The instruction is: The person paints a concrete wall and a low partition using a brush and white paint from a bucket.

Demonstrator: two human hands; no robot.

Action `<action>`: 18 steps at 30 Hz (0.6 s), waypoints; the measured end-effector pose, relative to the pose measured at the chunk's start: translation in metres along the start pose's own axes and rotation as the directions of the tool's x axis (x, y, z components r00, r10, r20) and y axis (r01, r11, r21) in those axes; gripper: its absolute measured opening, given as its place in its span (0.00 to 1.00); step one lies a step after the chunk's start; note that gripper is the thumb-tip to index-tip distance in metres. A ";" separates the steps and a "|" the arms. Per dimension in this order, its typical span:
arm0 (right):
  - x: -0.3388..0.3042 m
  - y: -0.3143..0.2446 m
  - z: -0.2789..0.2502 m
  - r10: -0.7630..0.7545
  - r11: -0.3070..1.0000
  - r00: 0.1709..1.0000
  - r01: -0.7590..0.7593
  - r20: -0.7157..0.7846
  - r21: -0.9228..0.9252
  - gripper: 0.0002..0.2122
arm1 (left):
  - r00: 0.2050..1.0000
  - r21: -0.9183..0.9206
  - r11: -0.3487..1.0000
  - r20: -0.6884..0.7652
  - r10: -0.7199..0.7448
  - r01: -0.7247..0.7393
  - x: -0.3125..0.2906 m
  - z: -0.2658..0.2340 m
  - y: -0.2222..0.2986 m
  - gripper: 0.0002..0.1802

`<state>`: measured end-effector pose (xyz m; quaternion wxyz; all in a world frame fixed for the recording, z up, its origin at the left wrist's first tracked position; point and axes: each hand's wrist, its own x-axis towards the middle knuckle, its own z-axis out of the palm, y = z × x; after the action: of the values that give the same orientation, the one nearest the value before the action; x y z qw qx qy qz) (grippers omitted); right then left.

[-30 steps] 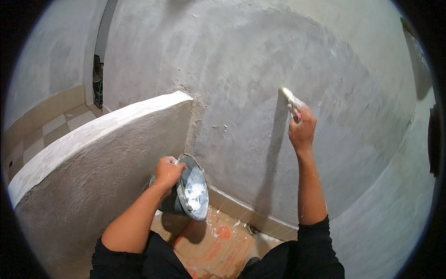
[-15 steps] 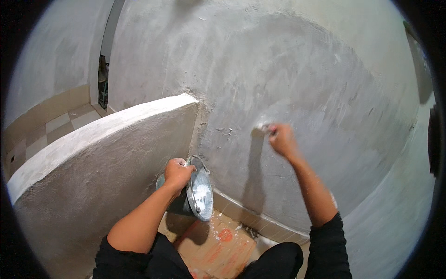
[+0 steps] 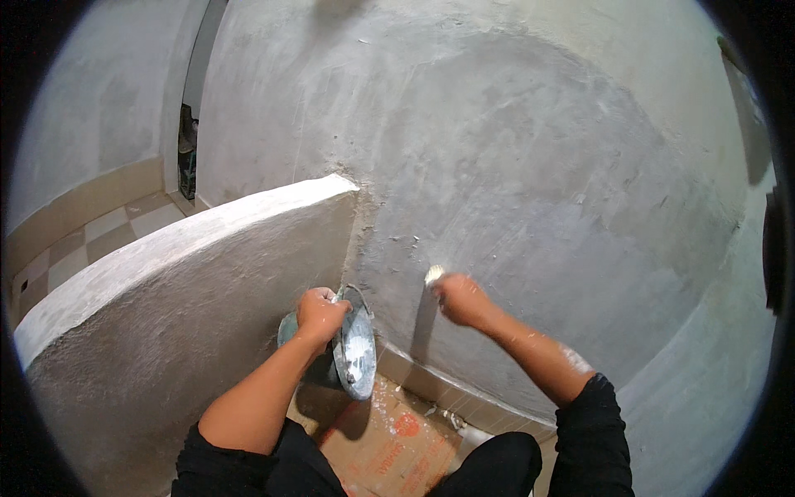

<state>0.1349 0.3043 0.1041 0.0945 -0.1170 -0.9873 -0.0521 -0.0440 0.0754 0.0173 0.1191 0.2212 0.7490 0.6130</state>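
Observation:
My left hand (image 3: 321,316) is closed on the top edge of a grey paint bucket (image 3: 356,352), which hangs tilted beside the low wall. White paint shows inside the bucket, and its wire handle stands up near my fingers. A paintbrush (image 3: 434,274) with pale bristles is gripped in my right hand (image 3: 464,300). Its bristles are at the grey plastered wall (image 3: 522,157), with the brush's shadow falling below; most of its grip is hidden by my fingers. White splashes mark my right forearm.
A low partition wall (image 3: 182,282) with a white top (image 3: 190,222) runs along my left. Flattened cardboard (image 3: 397,451) spattered with white covers the floor ahead of my knees. A tiled skirting (image 3: 464,393) edges the wall's foot. Beyond the partition lies a checkered tile floor (image 3: 108,236).
My right hand has moved down and to the left along the wall with the paintbrush. My left hand and the bucket have stayed nearly in place.

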 end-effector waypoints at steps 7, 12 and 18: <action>0.032 0.004 -0.153 0.054 0.999 0.698 -0.043 -0.714 0.033 0.09 | 1.000 -0.060 0.998 -0.005 -0.022 0.021 0.005 -0.008 -0.001 0.10; 0.041 0.022 -0.086 -0.220 0.865 0.852 -0.055 -0.475 -0.499 0.05 | 0.999 -0.071 0.997 -0.030 -0.042 0.039 0.011 -0.010 -0.007 0.10; 0.010 -0.003 0.002 -0.117 0.981 0.992 0.109 -0.045 -0.161 0.08 | 0.998 0.016 0.999 -0.044 0.044 -0.044 0.005 0.001 -0.001 0.10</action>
<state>0.1245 0.3035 0.1042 0.1084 -0.0664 -0.9821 -0.1389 -0.0482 0.0783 0.0171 0.0874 0.2248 0.7510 0.6147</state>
